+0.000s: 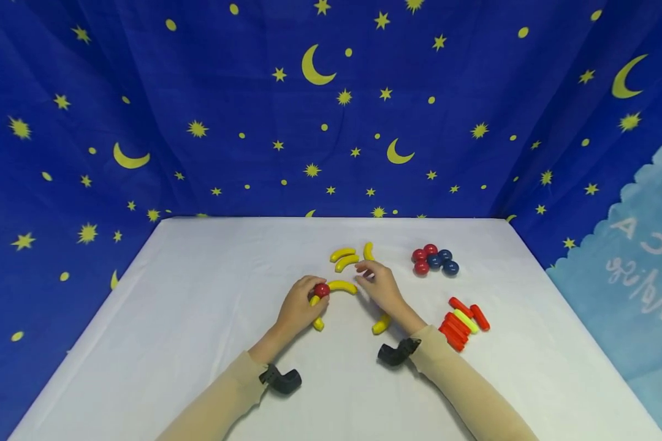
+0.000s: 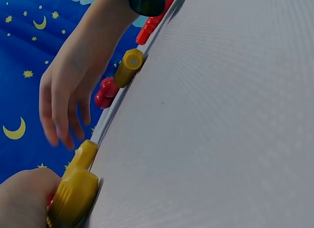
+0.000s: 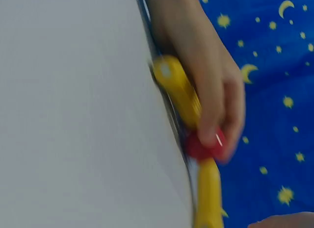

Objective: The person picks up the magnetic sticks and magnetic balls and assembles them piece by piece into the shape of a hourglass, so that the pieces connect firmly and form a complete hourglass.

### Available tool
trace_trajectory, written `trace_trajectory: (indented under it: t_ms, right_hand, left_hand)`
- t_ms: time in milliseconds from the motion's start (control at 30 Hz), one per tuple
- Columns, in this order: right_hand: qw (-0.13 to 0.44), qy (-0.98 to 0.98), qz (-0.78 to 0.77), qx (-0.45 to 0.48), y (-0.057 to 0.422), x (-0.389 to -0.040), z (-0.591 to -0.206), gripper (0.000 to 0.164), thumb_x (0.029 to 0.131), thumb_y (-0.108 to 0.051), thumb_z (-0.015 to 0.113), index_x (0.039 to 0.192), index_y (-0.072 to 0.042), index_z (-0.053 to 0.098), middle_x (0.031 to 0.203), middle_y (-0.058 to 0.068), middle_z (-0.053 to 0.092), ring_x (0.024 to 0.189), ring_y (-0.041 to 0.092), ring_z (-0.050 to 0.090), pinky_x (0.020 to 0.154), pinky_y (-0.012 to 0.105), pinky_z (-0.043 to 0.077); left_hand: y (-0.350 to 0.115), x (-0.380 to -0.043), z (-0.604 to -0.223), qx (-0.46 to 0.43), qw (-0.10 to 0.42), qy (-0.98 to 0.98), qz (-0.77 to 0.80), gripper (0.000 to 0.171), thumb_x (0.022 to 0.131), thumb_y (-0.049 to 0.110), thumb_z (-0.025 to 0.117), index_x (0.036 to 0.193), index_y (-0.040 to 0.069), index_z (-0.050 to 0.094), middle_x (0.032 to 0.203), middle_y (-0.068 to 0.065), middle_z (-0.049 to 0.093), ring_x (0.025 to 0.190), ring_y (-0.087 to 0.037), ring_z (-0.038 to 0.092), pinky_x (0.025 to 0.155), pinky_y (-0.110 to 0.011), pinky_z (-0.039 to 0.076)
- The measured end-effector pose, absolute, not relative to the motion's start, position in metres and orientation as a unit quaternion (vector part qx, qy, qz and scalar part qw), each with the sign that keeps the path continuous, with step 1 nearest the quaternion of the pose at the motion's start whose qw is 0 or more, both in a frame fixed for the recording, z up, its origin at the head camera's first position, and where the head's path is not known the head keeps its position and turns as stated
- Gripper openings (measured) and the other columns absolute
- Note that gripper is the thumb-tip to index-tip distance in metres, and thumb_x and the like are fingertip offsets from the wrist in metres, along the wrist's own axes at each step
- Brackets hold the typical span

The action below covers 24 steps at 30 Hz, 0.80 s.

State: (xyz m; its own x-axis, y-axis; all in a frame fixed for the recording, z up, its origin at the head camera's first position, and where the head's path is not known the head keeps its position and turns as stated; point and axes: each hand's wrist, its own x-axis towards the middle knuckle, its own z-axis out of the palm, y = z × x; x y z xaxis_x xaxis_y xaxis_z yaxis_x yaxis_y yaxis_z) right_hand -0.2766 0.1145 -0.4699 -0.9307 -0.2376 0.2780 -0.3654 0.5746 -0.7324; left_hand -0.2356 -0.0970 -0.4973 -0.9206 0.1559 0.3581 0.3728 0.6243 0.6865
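Note:
My left hand (image 1: 300,305) pinches a glossy red ball (image 1: 322,290) on the white table. From that ball one curved yellow piece (image 1: 343,286) extends to the right, and another yellow piece (image 1: 318,323) runs toward the near edge, partly behind the thumb. In the right wrist view the red ball (image 3: 202,146) sits between both yellow pieces, touching them. My right hand (image 1: 383,289) hovers with loosely bent fingers and nothing visible in them, right of the first yellow piece. Under its wrist lies a separate yellow piece (image 1: 382,324), partly covered.
Beyond the hands lie a pair of curved yellow pieces (image 1: 346,263) and a third yellow piece (image 1: 368,250). Red and blue balls (image 1: 434,261) cluster at the back right. Several red sticks (image 1: 455,331) and a lime-yellow stick (image 1: 466,321) lie right of my right arm.

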Motion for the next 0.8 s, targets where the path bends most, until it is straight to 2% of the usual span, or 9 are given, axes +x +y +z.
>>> trace_trajectory:
  t_ms: [200,367,467,567,800]
  right_hand:
    - [0.199,-0.891,0.397,0.09,0.156,-0.282,-0.463,0.023,0.083,-0.004,0.065,0.105,0.004,0.065,0.103,0.02,0.066,0.094,0.033,0.059,0.084,0.045,0.047]
    - [0.27,-0.871,0.411,0.01,0.176,-0.281,-0.461,0.02,0.081,0.001,0.063,0.1,0.008,0.065,0.097,0.025,0.063,0.093,0.037,0.052,0.085,0.046,0.039]
    - [0.275,-0.866,0.418,-0.019,0.182,-0.282,-0.462,0.02,0.082,0.002,0.062,0.101,0.008,0.065,0.101,0.026,0.062,0.096,0.037,0.05,0.087,0.046,0.04]
    - [0.253,-0.87,0.42,-0.045,0.185,-0.283,-0.463,0.025,0.083,0.0,0.061,0.107,0.007,0.064,0.107,0.025,0.061,0.101,0.036,0.049,0.089,0.047,0.042]
    - [0.201,-0.889,0.403,-0.084,0.19,-0.284,-0.467,0.036,0.084,-0.002,0.06,0.12,0.003,0.06,0.121,0.023,0.058,0.112,0.036,0.048,0.099,0.049,0.042]
  left_hand:
    - [-0.095,-0.234,-0.496,-0.108,0.135,-0.895,-0.411,0.029,0.079,0.017,0.073,0.103,0.006,0.063,0.102,-0.009,0.064,0.094,-0.02,0.06,0.082,-0.034,0.05]
    - [-0.097,-0.232,-0.495,-0.09,0.141,-0.898,-0.407,0.028,0.077,0.024,0.077,0.093,0.008,0.06,0.09,-0.005,0.063,0.083,-0.016,0.057,0.073,-0.028,0.047]
    - [-0.098,-0.233,-0.496,-0.085,0.141,-0.896,-0.413,0.03,0.076,0.026,0.078,0.091,0.009,0.059,0.085,-0.004,0.061,0.078,-0.014,0.054,0.068,-0.025,0.044]
    - [-0.099,-0.233,-0.496,-0.08,0.143,-0.899,-0.407,0.028,0.077,0.026,0.077,0.092,0.01,0.059,0.083,-0.005,0.062,0.076,-0.014,0.054,0.066,-0.025,0.043]
    - [-0.096,-0.234,-0.495,-0.073,0.151,-0.911,-0.378,0.031,0.079,0.022,0.071,0.107,0.01,0.066,0.096,-0.009,0.069,0.087,-0.021,0.061,0.074,-0.033,0.049]
